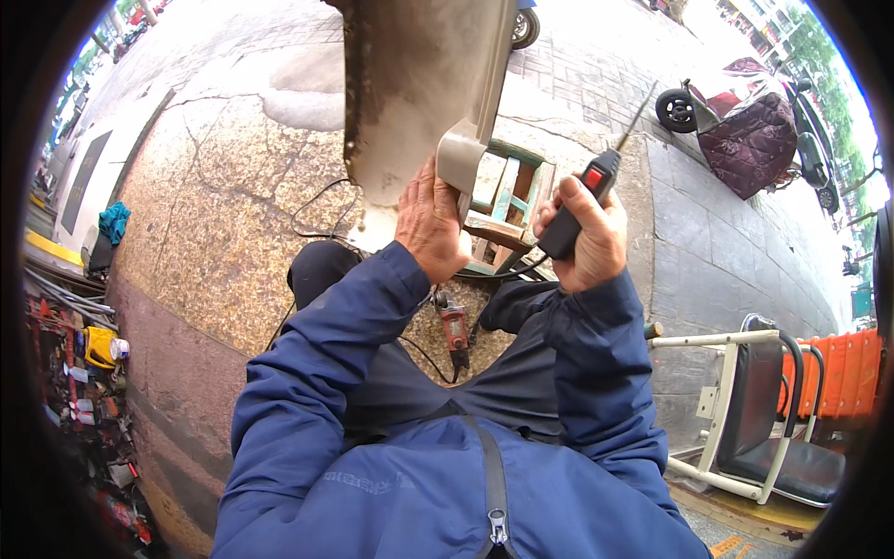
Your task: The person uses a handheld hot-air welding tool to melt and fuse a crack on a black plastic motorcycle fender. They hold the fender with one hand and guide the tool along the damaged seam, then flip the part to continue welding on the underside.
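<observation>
A large beige panel (410,102), dirty on its inner side, rises in front of me with its lower end near my knees. My left hand (431,224) is closed on its lower part, fingers pointing up beside a curved beige flap (461,160); the fingertips are partly hidden. To the right, my right hand (594,238) grips a black soldering iron (579,207) with a red switch. Its long thin metal tip points up and away to the right, apart from the panel. A cable leaves its lower end.
A worn wooden stool (507,191) stands behind the panel's lower end. Between my legs lies a red angle grinder (453,331) with its cord. Tools and parts (88,401) fill the left edge. A metal-framed chair (778,410) is at right, and a covered scooter (745,135) stands farther off.
</observation>
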Motion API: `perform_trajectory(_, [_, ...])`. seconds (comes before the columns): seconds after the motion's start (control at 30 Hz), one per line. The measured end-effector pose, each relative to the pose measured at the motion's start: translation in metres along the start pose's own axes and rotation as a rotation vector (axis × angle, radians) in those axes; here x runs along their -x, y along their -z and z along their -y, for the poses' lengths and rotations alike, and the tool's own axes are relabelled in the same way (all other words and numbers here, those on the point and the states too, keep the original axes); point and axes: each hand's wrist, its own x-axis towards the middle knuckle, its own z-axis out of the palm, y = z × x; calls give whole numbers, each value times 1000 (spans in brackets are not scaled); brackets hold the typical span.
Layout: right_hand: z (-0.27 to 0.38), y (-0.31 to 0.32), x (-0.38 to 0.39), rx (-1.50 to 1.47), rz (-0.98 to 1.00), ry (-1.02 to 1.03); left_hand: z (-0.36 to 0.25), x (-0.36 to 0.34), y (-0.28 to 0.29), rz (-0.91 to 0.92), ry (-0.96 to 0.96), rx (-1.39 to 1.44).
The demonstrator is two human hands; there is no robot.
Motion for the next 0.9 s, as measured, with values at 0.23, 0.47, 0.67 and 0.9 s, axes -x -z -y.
perform_trajectory(0.23, [-6, -7, -13, 81, -84, -10, 14, -1, 6, -64, -74, -105])
perform_trajectory(0.47, [0, 3, -11, -18, -88, -69, 24, -3, 20, -65, -71, -240])
perform_trajectory(0.67, [-6, -11, -16, -4, -48, -26, 32, -7, 29, -50, -64, -400])
perform_trajectory(0.9, [-17, -23, -35, -204, -32, -132, 37, -13, 31, -136, -172, -586])
